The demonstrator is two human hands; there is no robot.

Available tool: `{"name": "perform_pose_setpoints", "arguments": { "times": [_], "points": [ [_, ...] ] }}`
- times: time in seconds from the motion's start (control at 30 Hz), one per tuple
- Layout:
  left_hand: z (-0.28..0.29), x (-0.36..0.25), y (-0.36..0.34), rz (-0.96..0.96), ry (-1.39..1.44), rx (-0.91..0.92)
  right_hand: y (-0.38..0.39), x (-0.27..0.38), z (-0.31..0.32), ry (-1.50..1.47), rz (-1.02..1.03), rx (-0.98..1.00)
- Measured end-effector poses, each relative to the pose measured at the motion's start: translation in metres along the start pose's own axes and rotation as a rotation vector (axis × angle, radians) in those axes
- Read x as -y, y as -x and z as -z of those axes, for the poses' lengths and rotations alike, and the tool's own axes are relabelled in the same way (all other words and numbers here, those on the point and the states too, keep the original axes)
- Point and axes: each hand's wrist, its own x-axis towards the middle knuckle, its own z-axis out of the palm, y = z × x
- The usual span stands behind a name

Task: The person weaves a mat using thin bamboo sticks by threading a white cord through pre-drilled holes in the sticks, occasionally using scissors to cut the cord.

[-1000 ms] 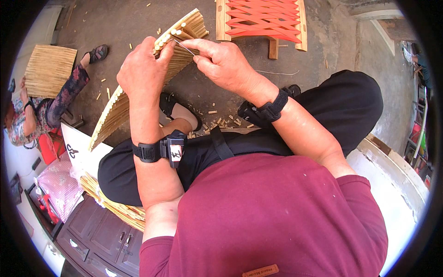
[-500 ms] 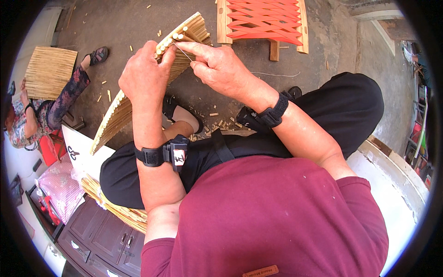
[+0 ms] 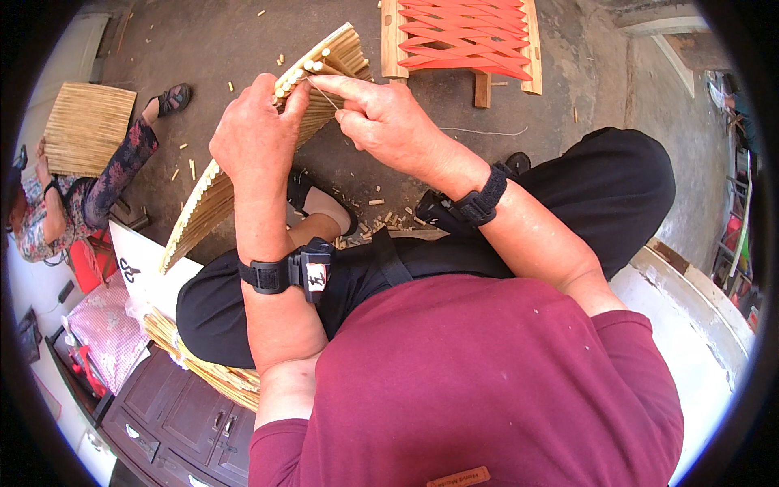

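A curved mat of pale reed sticks [image 3: 207, 207] stands slanted in front of me, with round cut ends along its edge. My left hand [image 3: 256, 130] is closed on the mat's upper edge. My right hand [image 3: 377, 122] pinches a thin metal needle [image 3: 323, 92], its index finger reaching to the stick ends beside my left thumb. A thin pale cord [image 3: 487, 131] trails behind my right hand.
A wooden frame laced with red strips [image 3: 462, 36] stands ahead. At left, another person [image 3: 57, 211] holds a flat reed mat [image 3: 89, 122]. Stick offcuts [image 3: 389, 219] lie on the floor. A reed bundle [image 3: 195, 357], a white board [image 3: 138, 252] and a dark cabinet [image 3: 178, 406] are at lower left.
Since a second ago both hands and the mat have shifted slightly downward and right in the picture, with little difference over the last half second. My grip looks the same.
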Motion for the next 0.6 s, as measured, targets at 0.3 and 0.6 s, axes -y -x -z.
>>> {"name": "perform_pose_setpoints", "arguments": {
  "times": [0.3,0.6],
  "points": [
    [-0.004,-0.001,0.006,-0.007,-0.025,-0.041,0.002,0.013,0.004,-0.075,-0.114,0.043],
    [0.002,0.003,0.019,-0.116,0.103,0.011,0.010,0.015,0.006,-0.190,-0.250,0.030]
  ]
}}
